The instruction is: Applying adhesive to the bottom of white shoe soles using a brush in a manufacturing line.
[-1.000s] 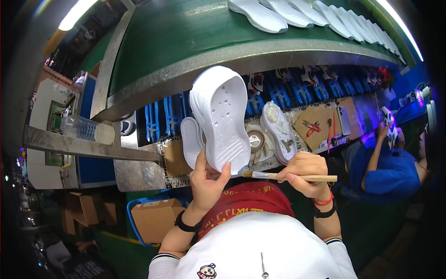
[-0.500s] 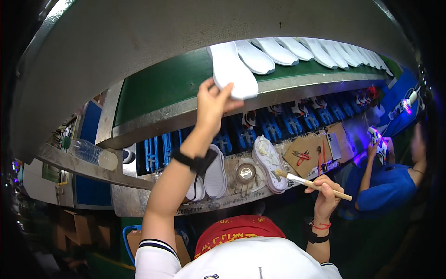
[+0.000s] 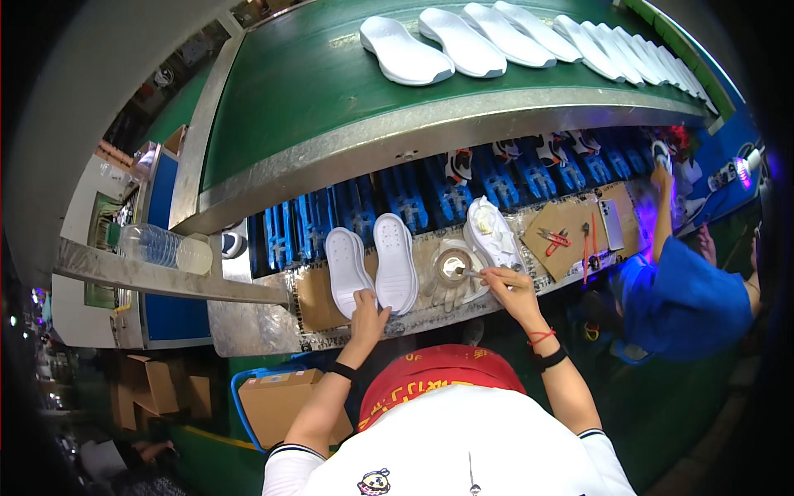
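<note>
Two white shoe soles lie side by side on the bench, the left sole and the right sole. My left hand is at their near ends, fingers over the left sole's heel and thumb apart beside the right one. It touches the soles without a visible closed grip. In my right hand is a paintbrush, its bristle end down at a round pot. Most of the brush handle is hidden by my fingers. Another white sole with crumpled pale material in it lies right of the pot.
A green conveyor belt carries a row of white soles behind a metal edge. Blue racks with shoes stand below it. Red-handled snips and a phone lie on cardboard. A co-worker in blue is at right; a bottle is at left.
My left hand has let go of a white sole on the belt and come down to the soles on the bench. My right hand has moved left, bringing the paintbrush to the pot.
</note>
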`<state>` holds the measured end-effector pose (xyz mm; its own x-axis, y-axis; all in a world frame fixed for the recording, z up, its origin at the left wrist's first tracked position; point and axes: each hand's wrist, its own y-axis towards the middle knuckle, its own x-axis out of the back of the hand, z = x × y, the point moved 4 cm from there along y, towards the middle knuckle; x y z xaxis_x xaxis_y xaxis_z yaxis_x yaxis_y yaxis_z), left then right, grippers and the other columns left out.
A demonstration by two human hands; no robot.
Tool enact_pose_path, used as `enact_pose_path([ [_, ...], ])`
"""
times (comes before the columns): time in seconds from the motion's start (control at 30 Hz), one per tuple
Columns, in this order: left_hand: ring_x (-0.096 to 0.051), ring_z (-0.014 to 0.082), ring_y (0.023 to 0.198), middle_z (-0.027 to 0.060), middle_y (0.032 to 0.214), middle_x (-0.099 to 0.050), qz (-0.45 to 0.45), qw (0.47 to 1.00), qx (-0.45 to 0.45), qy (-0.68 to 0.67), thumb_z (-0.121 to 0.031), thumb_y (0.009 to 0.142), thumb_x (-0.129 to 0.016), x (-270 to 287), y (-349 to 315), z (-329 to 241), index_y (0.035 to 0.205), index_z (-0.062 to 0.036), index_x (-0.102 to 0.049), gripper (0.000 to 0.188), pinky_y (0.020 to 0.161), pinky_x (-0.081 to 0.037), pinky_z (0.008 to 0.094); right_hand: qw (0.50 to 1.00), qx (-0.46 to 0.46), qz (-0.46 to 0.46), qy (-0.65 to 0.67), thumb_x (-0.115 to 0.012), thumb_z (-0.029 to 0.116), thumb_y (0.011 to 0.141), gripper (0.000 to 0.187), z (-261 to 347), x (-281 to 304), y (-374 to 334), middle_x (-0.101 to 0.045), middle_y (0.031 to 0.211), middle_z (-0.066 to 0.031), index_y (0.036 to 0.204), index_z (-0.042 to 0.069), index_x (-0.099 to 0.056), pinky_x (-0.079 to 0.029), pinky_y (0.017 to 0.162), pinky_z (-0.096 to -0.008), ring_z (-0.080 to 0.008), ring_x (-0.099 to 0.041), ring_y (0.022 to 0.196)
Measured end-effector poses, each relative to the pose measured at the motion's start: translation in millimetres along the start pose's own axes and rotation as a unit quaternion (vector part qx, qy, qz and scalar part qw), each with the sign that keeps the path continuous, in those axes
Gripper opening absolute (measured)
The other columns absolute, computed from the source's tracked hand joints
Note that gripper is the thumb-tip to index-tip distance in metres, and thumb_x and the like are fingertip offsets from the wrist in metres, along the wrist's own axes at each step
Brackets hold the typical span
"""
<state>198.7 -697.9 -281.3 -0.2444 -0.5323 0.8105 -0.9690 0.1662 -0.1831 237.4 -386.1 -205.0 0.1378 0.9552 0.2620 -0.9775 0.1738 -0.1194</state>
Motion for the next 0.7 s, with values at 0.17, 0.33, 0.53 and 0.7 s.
enact_pose_path([
  [0.17, -0.054, 0.0457, 0.085, 0.019, 0.108, -0.039, -0.038, 0.999, 0.022, -0.007, -0.006, 0.074, -0.069, -13, -4, 1, 0.104, -0.0024, -0.038, 0.044, 0.069, -0.047, 0.049, 1.0, 0.015, -0.002, -0.009, -0.061, 0.014, 0.087, 0.019, -21, -19, 11, -0.07, 0.078, -0.0074, 0.096, -0.001, -0.068, -0.048, 0.066, -0.0213, -0.008, -0.063, 0.071],
  [0.33, -0.057, 0.0471, 0.078, 0.0202, 0.112, -0.037, -0.067, 0.998, -0.006, 0.002, 0.001, 0.071, -0.068, -12, 6, -7, 0.103, -0.0017, -0.036, 0.045, 0.066, -0.048, 0.051, 0.999, 0.03, -0.011, -0.011, -0.063, 0.015, 0.085, 0.019, -37, -27, 18, -0.07, 0.077, -0.0092, 0.094, -0.001, -0.068, -0.049, 0.063, -0.0229, -0.0102, -0.065, 0.067],
  [0.53, -0.06, 0.0383, 0.075, 0.0217, 0.11, -0.043, -0.128, 0.99, -0.016, -0.056, 0.009, 0.069, -0.062, -10, 12, 24, 0.11, 0.0018, -0.038, 0.048, 0.065, -0.05, 0.0424, 0.999, 0.008, -0.008, -0.037, -0.063, 0.018, 0.085, 0.02, -43, -31, 22, -0.069, 0.075, -0.0112, 0.092, 0.0, -0.069, -0.05, 0.062, -0.0234, -0.013, -0.067, 0.068],
  [0.7, -0.062, 0.0178, 0.08, 0.0111, 0.094, -0.061, 0.201, 0.795, 0.245, -0.517, 0.009, 0.074, -0.054, -8, 17, 42, 0.124, 0.0009, -0.04, 0.053, 0.064, -0.05, 0.0312, 0.998, 0.025, -0.007, -0.054, -0.062, 0.018, 0.085, 0.02, -45, -29, 22, -0.069, 0.073, -0.0108, 0.092, 0.0, -0.069, -0.05, 0.062, -0.0248, -0.0143, -0.067, 0.066],
])
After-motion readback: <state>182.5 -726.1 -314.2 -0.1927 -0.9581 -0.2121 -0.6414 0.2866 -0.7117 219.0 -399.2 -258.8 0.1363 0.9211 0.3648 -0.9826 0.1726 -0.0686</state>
